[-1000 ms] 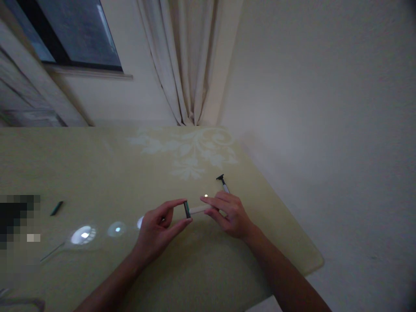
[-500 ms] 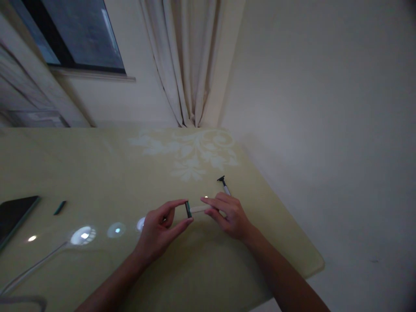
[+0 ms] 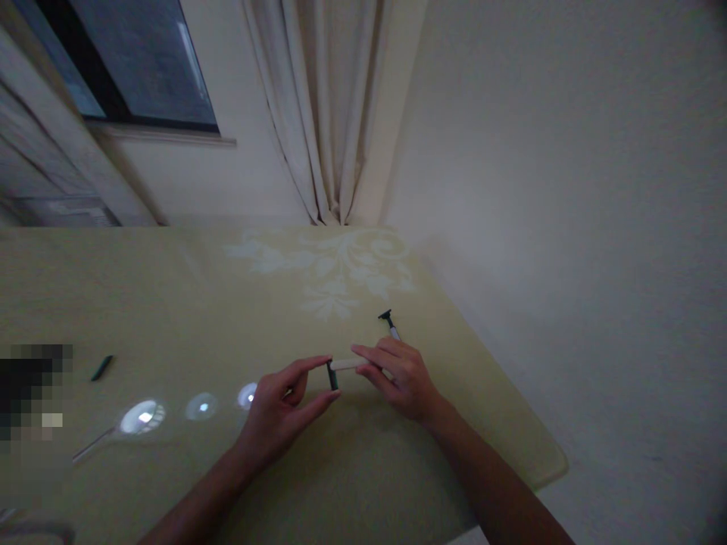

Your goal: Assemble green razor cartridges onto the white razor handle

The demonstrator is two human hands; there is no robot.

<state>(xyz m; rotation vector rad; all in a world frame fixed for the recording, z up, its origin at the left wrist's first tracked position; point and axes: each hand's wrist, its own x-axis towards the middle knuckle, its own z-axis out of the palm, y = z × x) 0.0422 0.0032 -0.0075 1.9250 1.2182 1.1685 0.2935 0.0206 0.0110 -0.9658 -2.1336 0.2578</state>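
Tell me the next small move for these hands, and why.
Perhaps ease the pale strip down along the dark green piece: the right hand holds the strip with its tip near the piece's upper end, and the left hand pinches the piece at both ends.

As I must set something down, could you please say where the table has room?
The table has room between the floral pattern and loose green piece, and between right forearm and right table edge. It's crowded around the left hand, right hand and black-headed tool.
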